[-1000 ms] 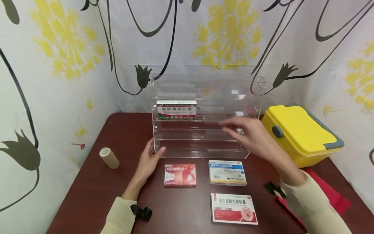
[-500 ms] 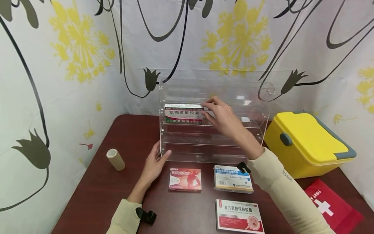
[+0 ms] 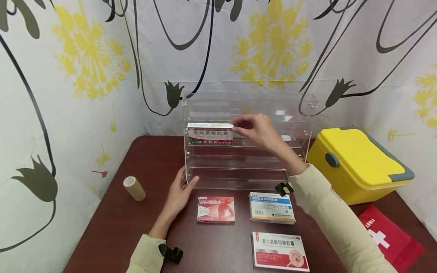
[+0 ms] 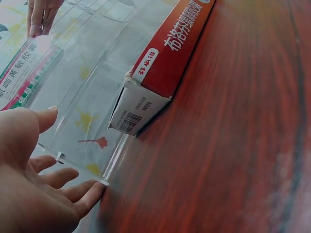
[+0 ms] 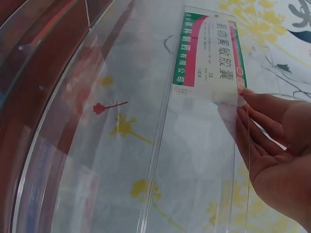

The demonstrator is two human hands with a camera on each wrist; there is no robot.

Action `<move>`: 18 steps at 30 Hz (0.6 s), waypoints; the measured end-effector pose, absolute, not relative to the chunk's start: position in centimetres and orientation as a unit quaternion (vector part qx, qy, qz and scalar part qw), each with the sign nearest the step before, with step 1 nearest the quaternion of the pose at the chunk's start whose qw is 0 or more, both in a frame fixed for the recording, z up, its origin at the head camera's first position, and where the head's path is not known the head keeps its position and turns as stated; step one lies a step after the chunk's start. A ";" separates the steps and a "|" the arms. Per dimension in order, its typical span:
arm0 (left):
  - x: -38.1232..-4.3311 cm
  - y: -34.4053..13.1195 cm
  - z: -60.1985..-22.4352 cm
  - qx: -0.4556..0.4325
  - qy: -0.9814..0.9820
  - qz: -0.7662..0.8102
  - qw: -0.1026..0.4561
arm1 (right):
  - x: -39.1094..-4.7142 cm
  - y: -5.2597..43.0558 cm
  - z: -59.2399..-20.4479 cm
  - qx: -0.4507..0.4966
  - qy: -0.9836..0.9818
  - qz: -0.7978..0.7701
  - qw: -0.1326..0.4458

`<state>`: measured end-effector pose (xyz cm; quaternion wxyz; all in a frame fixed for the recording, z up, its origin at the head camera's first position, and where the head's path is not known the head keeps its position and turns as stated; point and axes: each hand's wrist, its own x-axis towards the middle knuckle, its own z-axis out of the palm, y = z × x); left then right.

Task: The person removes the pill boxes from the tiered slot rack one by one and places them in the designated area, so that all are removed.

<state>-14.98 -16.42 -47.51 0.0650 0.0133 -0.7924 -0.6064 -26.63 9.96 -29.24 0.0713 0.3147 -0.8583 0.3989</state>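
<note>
A clear acrylic display rack [image 3: 235, 173] with stepped tiers stands on the table. On one of its upper tiers, at the left end, a white, green and red medicine box [image 3: 209, 135] stands on its long edge. My right hand [image 3: 257, 129] pinches that box's upper right corner between thumb and fingertips; the right wrist view shows the thumb on the corner of the box [image 5: 209, 53]. At the rack's lower left corner my left hand [image 3: 179, 191] rests with relaxed, spread fingers, their tips [image 4: 95, 191] against the side panel and the thumb towards the front.
In front of the rack lie a red-pink medicine box [image 3: 216, 210], a blue-white one [image 3: 272, 207] and a red-white one [image 3: 280, 251]. A yellow cooler box [image 3: 358, 163] and a red first aid pouch [image 3: 389, 239] are at right, a beige tape roll [image 3: 134, 189] at left.
My right hand has moved left from above the rack's right side to the box's right end and now pinches its corner. The left hand has stayed at the rack's corner.
</note>
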 end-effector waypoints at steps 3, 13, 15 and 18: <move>-14.8 -16.5 -47.6 0.011 -0.790 -0.610 0.066 | -26.7 10.1 -29.0 0.301 -0.848 0.433 0.046; -14.8 -16.5 -47.5 0.014 -0.789 -0.610 0.070 | -26.3 9.9 -29.0 0.275 -0.831 0.479 0.060; -14.9 -16.5 -47.5 0.015 -0.789 -0.611 0.067 | -25.8 9.7 -28.4 0.272 -0.820 0.499 0.071; -14.8 -16.5 -47.5 0.016 -0.788 -0.613 0.063 | -24.6 9.7 -26.6 0.275 -0.804 0.519 0.095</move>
